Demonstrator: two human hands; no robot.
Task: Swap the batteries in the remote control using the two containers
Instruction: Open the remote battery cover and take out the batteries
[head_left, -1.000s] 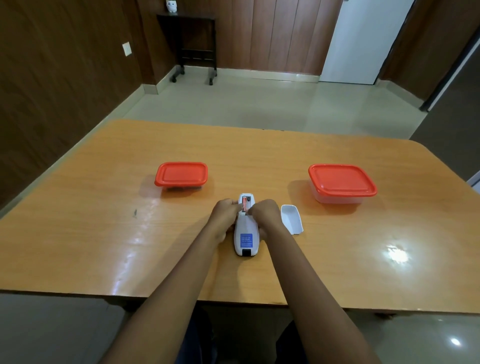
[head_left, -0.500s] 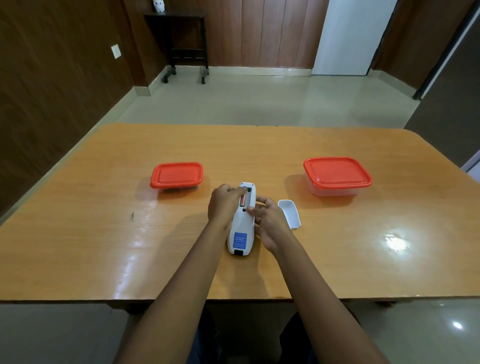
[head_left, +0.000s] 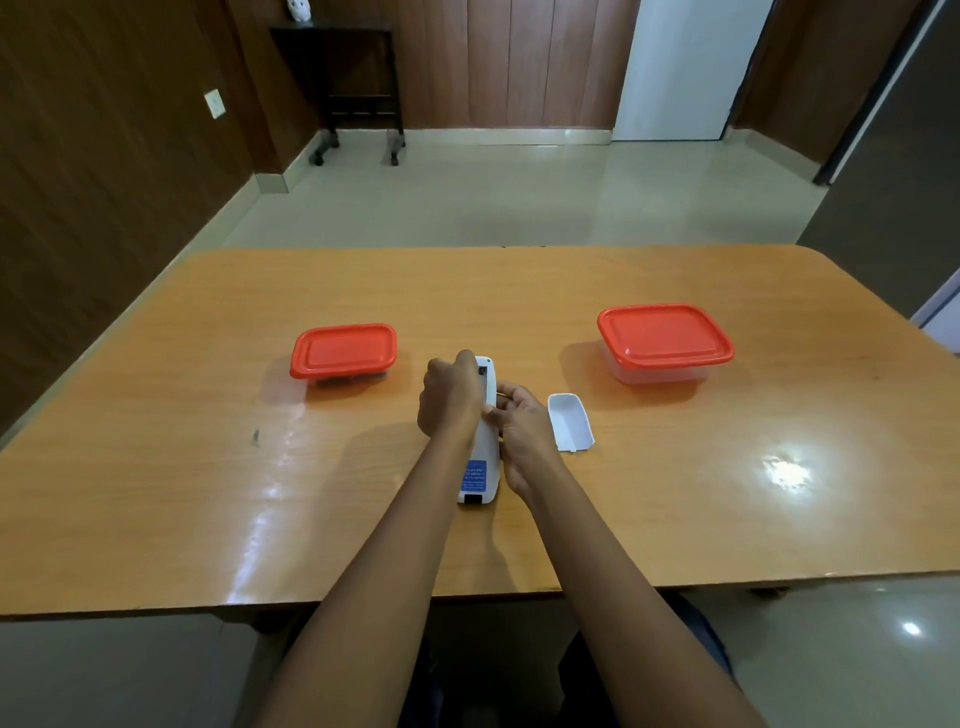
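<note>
The white remote control (head_left: 480, 475), with a blue label near its lower end, lies at the table's middle and is tipped onto its right edge. My left hand (head_left: 449, 400) is closed over its upper part, covering most of the open battery bay. My right hand (head_left: 522, 431) is cupped against the remote's right side, fingers curled; whether a battery lies in it is hidden. The white battery cover (head_left: 570, 422) rests just right of that hand. A small red-lidded container (head_left: 343, 351) stands to the left, and a larger red-lidded one (head_left: 665, 338) to the right, both with lids on.
The orange wooden table (head_left: 208, 467) has its near edge just below my forearms. A small dark mark (head_left: 255, 437) sits on its left part. A dark stand on wheels (head_left: 358, 88) is by the far wall.
My left hand has rolled the remote from flat, back side up, onto its right edge. My right hand's fingers have curled in against the remote's side.
</note>
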